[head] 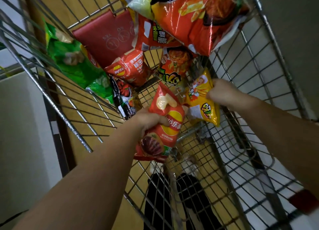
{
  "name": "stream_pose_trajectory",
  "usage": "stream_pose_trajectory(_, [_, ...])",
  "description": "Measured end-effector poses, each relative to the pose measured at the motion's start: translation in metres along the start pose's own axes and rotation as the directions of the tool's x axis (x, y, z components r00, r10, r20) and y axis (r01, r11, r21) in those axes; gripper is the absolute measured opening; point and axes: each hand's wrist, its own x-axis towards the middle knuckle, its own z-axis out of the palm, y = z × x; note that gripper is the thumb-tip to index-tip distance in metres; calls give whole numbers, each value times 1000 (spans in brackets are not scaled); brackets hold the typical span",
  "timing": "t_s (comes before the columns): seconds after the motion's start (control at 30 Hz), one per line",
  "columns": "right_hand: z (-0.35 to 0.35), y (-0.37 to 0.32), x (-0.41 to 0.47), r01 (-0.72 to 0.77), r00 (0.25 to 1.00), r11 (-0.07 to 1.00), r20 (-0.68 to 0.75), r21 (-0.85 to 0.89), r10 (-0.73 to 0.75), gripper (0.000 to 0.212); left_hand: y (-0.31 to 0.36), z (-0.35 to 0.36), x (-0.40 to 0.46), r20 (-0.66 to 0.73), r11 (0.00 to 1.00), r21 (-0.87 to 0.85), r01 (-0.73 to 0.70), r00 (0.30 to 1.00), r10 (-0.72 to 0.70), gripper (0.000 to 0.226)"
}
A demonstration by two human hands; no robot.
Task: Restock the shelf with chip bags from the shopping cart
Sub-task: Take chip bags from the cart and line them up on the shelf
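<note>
Wire shopping cart holds a loose heap of chip bags: a green bag against its left wall, a red Lay's bag mid-basket, large orange bags at the far end. Left hand has its grip curled round a red Lay's bag. Right hand pinches a yellow bag by its edge, low inside the cart.
</note>
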Motion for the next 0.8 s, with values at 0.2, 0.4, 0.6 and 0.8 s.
stream_pose_trajectory(0.2, [-16,0,-24,-72,987,989,132,-131,89,13,-4,7,1,-29,995,-97,-25,999,22,59])
stream_pose_trajectory(0.4, [41,-11,-8,-397,917,710,270,581,292,28,-13,17,21,-128,979,-202,-36,992,10,73])
stream_pose_trajectory(0.6, [59,7,-3,-392,918,587,259,708,301,39,-25,11,46,-254,976,-219,-18,966,-39,75])
stream_pose_trajectory(0.8, [65,49,-1,-193,974,959,161,209,161,64,-26,21,52,-218,970,-242,37,972,-91,71])
